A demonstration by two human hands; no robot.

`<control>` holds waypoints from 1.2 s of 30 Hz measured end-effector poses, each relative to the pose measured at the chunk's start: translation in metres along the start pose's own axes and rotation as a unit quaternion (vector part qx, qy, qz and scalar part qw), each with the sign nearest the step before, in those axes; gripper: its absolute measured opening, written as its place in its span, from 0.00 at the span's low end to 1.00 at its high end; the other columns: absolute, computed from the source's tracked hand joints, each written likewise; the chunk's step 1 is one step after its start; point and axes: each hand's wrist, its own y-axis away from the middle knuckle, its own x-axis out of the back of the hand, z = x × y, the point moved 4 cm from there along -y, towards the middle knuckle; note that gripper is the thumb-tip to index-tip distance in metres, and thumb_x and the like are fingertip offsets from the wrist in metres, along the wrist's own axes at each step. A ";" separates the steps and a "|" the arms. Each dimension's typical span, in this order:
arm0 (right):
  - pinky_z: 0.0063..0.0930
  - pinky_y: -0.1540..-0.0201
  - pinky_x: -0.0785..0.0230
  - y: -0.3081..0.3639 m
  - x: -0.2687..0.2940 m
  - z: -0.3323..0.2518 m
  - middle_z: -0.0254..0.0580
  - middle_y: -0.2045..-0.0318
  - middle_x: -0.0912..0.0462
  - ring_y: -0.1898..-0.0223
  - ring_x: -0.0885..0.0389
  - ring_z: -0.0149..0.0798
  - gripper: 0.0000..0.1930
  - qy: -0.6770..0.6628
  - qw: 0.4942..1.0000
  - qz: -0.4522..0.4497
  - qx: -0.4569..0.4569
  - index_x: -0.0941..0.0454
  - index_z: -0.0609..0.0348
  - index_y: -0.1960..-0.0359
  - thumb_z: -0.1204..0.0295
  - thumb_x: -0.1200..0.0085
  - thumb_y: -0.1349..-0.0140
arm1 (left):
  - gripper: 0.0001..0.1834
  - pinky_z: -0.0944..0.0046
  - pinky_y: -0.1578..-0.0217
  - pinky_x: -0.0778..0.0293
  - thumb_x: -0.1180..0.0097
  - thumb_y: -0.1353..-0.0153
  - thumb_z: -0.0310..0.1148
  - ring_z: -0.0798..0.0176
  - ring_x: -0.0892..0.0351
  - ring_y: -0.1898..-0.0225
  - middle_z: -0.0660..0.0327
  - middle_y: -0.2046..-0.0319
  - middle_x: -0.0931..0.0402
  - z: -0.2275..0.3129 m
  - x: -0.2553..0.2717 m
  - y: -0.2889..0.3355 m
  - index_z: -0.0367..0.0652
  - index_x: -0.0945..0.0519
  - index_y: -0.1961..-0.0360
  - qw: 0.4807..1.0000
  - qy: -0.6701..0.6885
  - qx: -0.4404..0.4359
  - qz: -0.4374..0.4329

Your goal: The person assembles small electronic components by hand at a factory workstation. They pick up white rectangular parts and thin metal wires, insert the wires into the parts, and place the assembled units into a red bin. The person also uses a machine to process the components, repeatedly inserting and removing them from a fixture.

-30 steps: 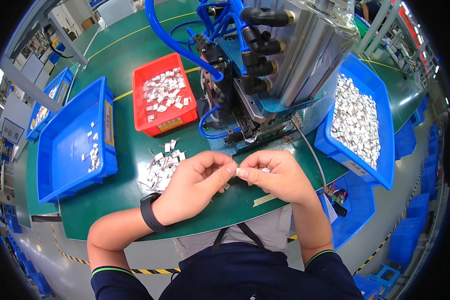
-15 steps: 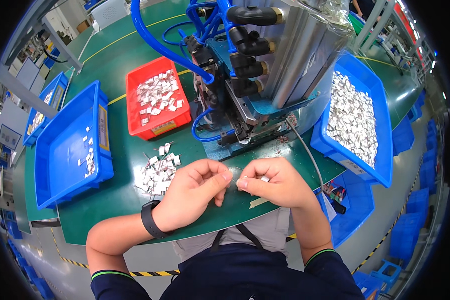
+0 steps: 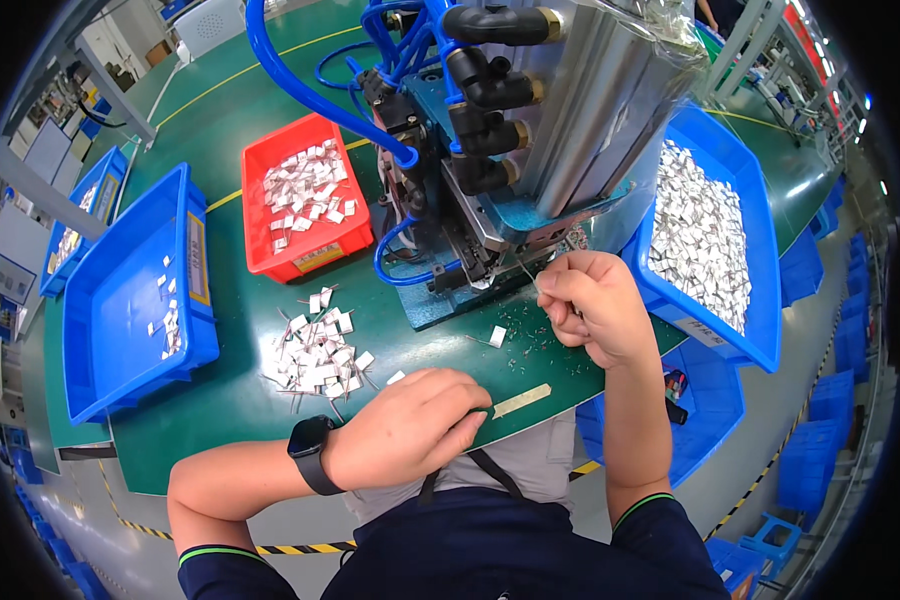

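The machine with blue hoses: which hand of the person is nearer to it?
Right. The right hand is close in front of the machine; the left hand is farther from it, near the front edge of the green table.

Glossy green tabletop (image 3: 190, 430), shiny metal machine column (image 3: 592, 115), smooth plastic red tray (image 3: 273, 268), matt dark cloth shirt (image 3: 510, 545)

A flat, glossy green tabletop (image 3: 210, 425) with thin yellow lines stands on a smooth grey floor (image 3: 735, 470) marked with yellow-and-black striped tape (image 3: 305, 548). At right, blue plastic bins (image 3: 815, 395) form a row (curved by the lens) near a blue plastic stool (image 3: 765, 548). Pale grey metal posts (image 3: 115, 92) slant upper left; small, bright white lights (image 3: 827, 68) shine upper right.
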 end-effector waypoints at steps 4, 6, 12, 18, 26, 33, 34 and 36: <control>0.15 0.89 0.58 -0.004 0.000 0.002 0.32 0.85 0.28 0.90 0.43 0.17 0.10 -0.004 1.000 0.008 0.001 0.26 0.65 0.76 0.72 0.42 0.42 | 0.08 0.56 0.58 0.27 0.42 0.43 0.26 0.51 0.23 0.61 0.55 0.64 0.23 -0.004 -0.001 0.000 0.38 0.24 0.62 1.000 0.000 0.008 -0.009; 0.15 0.89 0.58 -0.006 0.001 0.003 0.32 0.85 0.29 0.90 0.43 0.17 0.09 -0.006 1.000 0.010 -0.001 0.25 0.65 0.76 0.72 0.42 0.42 | 0.08 0.57 0.58 0.27 0.42 0.43 0.26 0.51 0.23 0.61 0.55 0.64 0.23 -0.005 -0.001 0.000 0.38 0.24 0.62 1.000 0.001 0.007 -0.008; 0.16 0.89 0.59 -0.005 0.001 0.003 0.31 0.86 0.29 0.90 0.43 0.17 0.09 -0.011 1.000 0.010 0.007 0.25 0.66 0.76 0.73 0.42 0.42 | 0.07 0.57 0.58 0.28 0.42 0.43 0.26 0.52 0.23 0.62 0.55 0.65 0.23 -0.006 -0.003 0.000 0.38 0.24 0.63 1.000 -0.001 -0.002 -0.007; 0.16 0.89 0.59 -0.005 0.000 0.004 0.31 0.86 0.28 0.91 0.44 0.17 0.09 -0.018 1.000 0.011 0.010 0.25 0.66 0.76 0.73 0.43 0.42 | 0.07 0.57 0.59 0.28 0.42 0.43 0.25 0.52 0.24 0.62 0.55 0.65 0.24 -0.006 -0.003 0.000 0.38 0.24 0.63 1.000 -0.002 -0.006 -0.006; 0.16 0.90 0.58 -0.006 0.001 0.006 0.31 0.86 0.28 0.91 0.44 0.17 0.08 -0.024 1.000 0.011 0.010 0.25 0.65 0.75 0.73 0.43 0.42 | 0.08 0.57 0.59 0.28 0.42 0.44 0.25 0.51 0.24 0.62 0.55 0.66 0.24 -0.006 -0.004 0.000 0.38 0.24 0.63 1.000 -0.009 -0.009 -0.007; 0.15 0.89 0.58 -0.007 -0.001 0.008 0.32 0.85 0.28 0.91 0.44 0.17 0.07 -0.050 0.999 0.006 0.019 0.24 0.65 0.75 0.74 0.44 0.41 | 0.09 0.57 0.59 0.28 0.42 0.44 0.24 0.51 0.24 0.62 0.55 0.65 0.25 -0.005 -0.003 0.000 0.38 0.25 0.62 1.000 -0.010 -0.017 -0.008; 0.15 0.89 0.57 -0.005 -0.001 0.009 0.32 0.85 0.28 0.90 0.43 0.17 0.07 -0.052 0.998 0.001 0.027 0.24 0.64 0.75 0.74 0.44 0.41 | 0.10 0.57 0.59 0.28 0.42 0.45 0.24 0.51 0.25 0.61 0.54 0.63 0.25 -0.004 -0.002 0.002 0.38 0.25 0.61 1.000 -0.008 -0.023 -0.013; 0.14 0.88 0.56 -0.003 0.000 0.011 0.33 0.84 0.27 0.90 0.42 0.17 0.06 -0.055 0.997 -0.009 0.046 0.24 0.63 0.74 0.74 0.44 0.41 | 0.14 0.56 0.58 0.29 0.42 0.47 0.23 0.50 0.26 0.59 0.52 0.60 0.26 0.005 0.006 0.001 0.37 0.26 0.58 0.996 -0.081 -0.020 -0.029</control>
